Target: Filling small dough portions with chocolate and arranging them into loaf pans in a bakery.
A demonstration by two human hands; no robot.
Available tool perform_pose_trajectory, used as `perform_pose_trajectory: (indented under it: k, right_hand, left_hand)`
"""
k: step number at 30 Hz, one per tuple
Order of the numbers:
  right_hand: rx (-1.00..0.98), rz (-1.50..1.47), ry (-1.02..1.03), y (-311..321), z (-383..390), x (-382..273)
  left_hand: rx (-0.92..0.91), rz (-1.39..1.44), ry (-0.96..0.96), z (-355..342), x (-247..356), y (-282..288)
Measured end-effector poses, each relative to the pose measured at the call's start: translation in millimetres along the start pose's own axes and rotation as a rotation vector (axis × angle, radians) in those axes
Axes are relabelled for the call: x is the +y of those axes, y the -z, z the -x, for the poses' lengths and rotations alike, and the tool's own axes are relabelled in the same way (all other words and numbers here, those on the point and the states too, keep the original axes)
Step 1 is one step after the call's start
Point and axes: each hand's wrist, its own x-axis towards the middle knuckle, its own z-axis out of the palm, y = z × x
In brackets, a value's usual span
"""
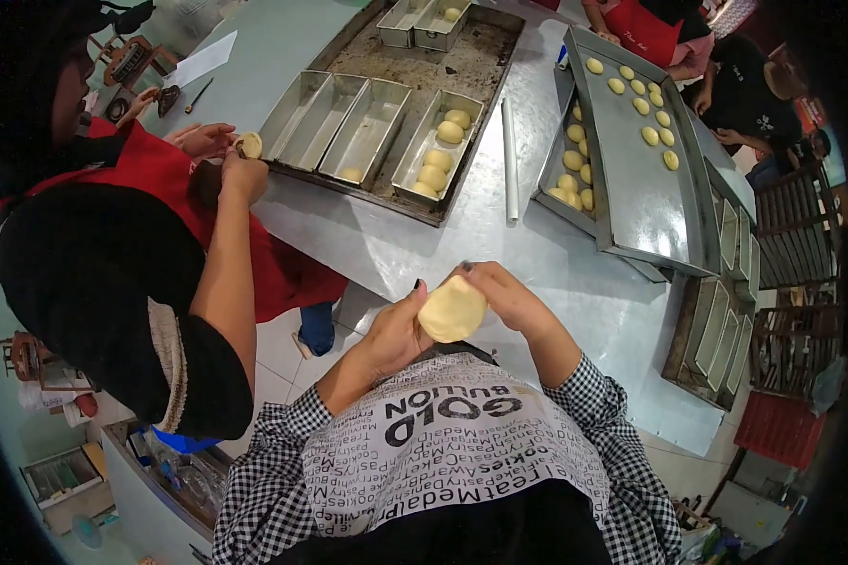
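Note:
A flattened round of pale yellow dough [453, 311] is held up in front of my apron, just off the table's near edge. My left hand [396, 331] is closed on its left side, the thumb along the rim. On the upper right, my right hand [511, 299] grips the same dough; some of its fingers are hidden behind it. Beyond my hands, a loaf tin [418, 179] holds several dough balls in a row. Tins beside it stand on a large, stained baking tray [433, 215]; one has a dough ball at its near end.
At left, a co-worker in a red apron [184, 202] holds a filled dough piece [249, 145]. A silvery rod [510, 160] lies right of the baking tray. Stacked trays [655, 221] hold several dough balls. More loaf tins [721, 325] stand at right. Other people work at the far side.

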Motion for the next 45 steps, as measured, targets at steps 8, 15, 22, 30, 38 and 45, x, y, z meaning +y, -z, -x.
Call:
perform_pose_trajectory:
  k: [8, 15, 22, 30, 38, 45]
  right_hand:
    - [-0.147, 0.144, 0.132, -5.9, -9.8, 0.9]
    - [-0.169, 0.149, 0.451, -27.6, -0.7, 25.8]
    - [-0.077, 0.057, 0.472, -52.9, 6.3, 29.1]
    - [-0.193, -0.046, 0.434, -48.6, 4.7, 14.6]
    - [-0.016, 0.576, 0.665, -39.2, -2.1, -5.4]
    - [-0.112, 0.399, 0.546, -29.5, -4.1, -3.2]
  left_hand:
    - [-0.091, -0.319, 0.015, 5.6, -2.8, 19.4]
    - [-0.055, -0.166, -0.315, 6.3, 9.5, 0.9]
    - [-0.004, -0.079, -0.377, 7.1, 9.1, -5.2]
    - [0.006, 0.082, -0.440, 11.8, 16.0, -5.6]
    - [0.124, 0.025, -0.517, 29.1, 22.5, -5.1]
    - [0.064, 0.060, -0.513, 26.5, 31.0, -8.4]
